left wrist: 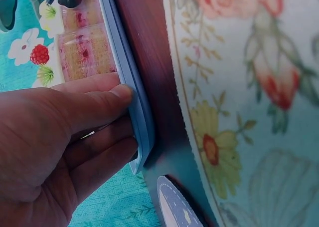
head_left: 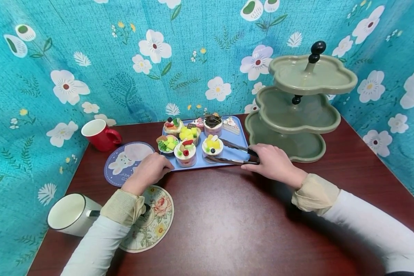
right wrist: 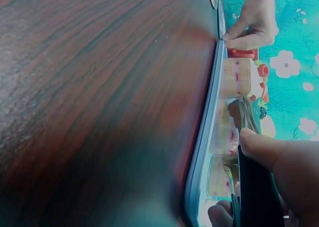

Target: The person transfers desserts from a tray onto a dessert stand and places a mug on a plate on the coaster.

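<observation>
At the near left corner of a blue tray (head_left: 234,154), my left hand (head_left: 150,172) pinches the rim, its thumb on the outer edge in the left wrist view. My right hand (head_left: 276,164) holds metal tongs (head_left: 225,160) with black handles. The spread tong arms lie on either side of a dessert cup (head_left: 212,145) topped with yellow fruit and a blueberry; whether they touch it I cannot tell. Left of it stands a dessert cup with strawberry and raspberry (head_left: 186,153). A chocolate-topped cup (head_left: 213,124) and a cake slice (head_left: 232,125) sit behind.
Right of the tray stands a green three-tier stand (head_left: 298,111) with black knobs. On the left are a red mug (head_left: 101,136), a blue bunny coaster (head_left: 124,159), a white mug (head_left: 69,214) and a floral round mat (head_left: 158,222). A floral turquoise cloth (head_left: 189,57) hangs behind.
</observation>
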The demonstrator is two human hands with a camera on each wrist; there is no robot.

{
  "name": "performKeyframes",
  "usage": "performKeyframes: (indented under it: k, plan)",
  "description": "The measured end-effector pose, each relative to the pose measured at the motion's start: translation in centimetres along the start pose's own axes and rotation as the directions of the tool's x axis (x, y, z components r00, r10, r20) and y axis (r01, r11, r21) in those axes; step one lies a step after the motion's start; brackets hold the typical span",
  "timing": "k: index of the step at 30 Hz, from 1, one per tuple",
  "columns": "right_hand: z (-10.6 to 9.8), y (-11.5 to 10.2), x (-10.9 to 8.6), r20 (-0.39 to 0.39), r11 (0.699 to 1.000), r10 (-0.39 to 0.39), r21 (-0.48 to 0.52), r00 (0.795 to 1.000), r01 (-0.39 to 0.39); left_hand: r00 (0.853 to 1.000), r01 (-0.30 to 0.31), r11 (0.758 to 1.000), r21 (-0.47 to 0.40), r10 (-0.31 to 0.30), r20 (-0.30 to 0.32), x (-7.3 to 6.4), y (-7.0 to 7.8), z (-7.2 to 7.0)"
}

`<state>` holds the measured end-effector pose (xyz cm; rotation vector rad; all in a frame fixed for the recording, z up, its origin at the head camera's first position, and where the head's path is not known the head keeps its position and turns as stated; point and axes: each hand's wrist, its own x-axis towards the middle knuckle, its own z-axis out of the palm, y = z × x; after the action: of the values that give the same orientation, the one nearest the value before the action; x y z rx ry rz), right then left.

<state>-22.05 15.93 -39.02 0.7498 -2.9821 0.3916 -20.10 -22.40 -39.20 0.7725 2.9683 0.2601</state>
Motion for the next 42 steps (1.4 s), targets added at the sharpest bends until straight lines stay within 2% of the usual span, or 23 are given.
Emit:
performKeyframes:
  k: [20, 33, 42]
  plan:
    - [1.2, -1.0, 1.8, 0.001, 1.0, -0.013, 0.014, 1.0, 0.013, 0.999, 0.04, 0.999, -0.02, -0.04, 0.013, -0.1, 0.0, 0.0]
    - [1.6, -0.9, 2.3, 0.015, 1.0, -0.019, 0.015, 1.0, 0.019, 1.0, -0.008, 1.0, -0.007, 0.008, -0.022, -0.2, 0.0, 0.2]
    - [1.4, -1.3, 2.6, -0.003, 0.999, -0.032, 0.008, 0.999, 0.032, 1.0, 0.012, 1.0, -0.018, -0.012, -0.01, -0.2, 0.2, 0.0]
